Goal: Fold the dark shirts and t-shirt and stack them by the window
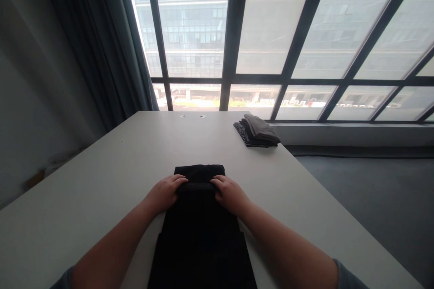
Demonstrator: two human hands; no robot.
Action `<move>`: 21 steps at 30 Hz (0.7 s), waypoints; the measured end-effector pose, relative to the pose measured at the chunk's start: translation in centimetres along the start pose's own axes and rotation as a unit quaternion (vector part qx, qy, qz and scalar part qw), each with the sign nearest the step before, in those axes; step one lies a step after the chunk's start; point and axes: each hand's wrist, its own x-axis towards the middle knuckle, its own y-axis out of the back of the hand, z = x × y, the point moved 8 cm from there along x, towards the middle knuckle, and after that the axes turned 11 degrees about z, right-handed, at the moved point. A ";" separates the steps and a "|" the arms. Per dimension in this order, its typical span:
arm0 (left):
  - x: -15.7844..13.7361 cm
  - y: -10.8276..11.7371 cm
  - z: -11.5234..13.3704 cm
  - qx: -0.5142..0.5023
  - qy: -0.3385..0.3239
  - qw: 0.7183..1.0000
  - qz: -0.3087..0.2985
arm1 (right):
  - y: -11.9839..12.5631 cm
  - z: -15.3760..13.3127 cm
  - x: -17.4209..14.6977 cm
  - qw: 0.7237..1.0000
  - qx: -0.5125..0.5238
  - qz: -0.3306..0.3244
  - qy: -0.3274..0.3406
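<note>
A black garment lies lengthwise on the white table, running off the bottom of the view. Its far end is turned over into a flat fold. My left hand grips the left edge of that fold, fingertips on top and the thumb hidden. On the opposite edge, my right hand holds the cloth in the same way, its fingers curled over the top. The dark fabric hides most detail, so I cannot tell which kind of garment it is.
A stack of folded grey and dark clothes sits at the far right corner of the white table. Large windows rise behind the table. A dark curtain hangs at the left. Grey floor shows at the right.
</note>
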 end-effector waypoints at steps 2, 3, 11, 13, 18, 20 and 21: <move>0.3 0.4 -0.2 -0.006 -0.001 1.000 0.026 | 0.0 0.2 0.2 1.000 0.005 0.012 -0.003; 0.4 0.6 -0.3 -0.008 0.001 0.999 0.037 | 0.1 0.3 0.3 1.000 0.006 0.017 -0.004; 0.7 2.2 -0.8 -0.033 0.000 0.996 0.078 | 1.5 -0.1 0.4 0.998 0.024 0.059 0.014; 0.6 2.9 -0.6 -0.051 -0.007 0.995 0.081 | 2.2 -0.4 0.3 0.997 0.027 0.070 0.021; 0.4 2.7 0.0 -0.064 -0.012 0.998 0.010 | 1.4 -0.7 -0.1 1.000 0.002 -0.007 0.030; 0.1 2.6 0.0 -0.060 -0.008 0.998 -0.011 | 1.1 -0.9 -0.3 0.999 -0.004 -0.031 0.041; 0.0 2.7 0.0 -0.060 -0.008 0.998 -0.020 | 1.1 -0.9 -0.4 0.998 -0.003 -0.037 0.046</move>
